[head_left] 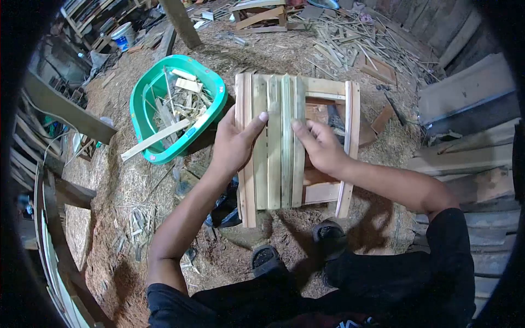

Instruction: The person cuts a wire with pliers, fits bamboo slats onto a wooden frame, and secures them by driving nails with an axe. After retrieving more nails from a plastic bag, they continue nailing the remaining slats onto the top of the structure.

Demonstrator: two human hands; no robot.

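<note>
A small wooden frame (350, 104) lies on the sawdust floor in front of me, with several wooden slats (273, 180) laid side by side across its left half. My left hand (232, 145) rests flat on the left slats, thumb stretched toward the middle one. My right hand (320, 145) presses fingertips on the edge of the rightmost laid slat. Neither hand grips anything; both lie on the slats with fingers spread. The frame's right part stays uncovered, showing its crossbars.
A green plastic basin (143, 104) full of wood offcuts stands to the left. Piles of thin wood strips (350, 38) lie behind the frame. Planks (465, 158) are stacked at right. My sandalled feet (268, 259) sit just below the frame.
</note>
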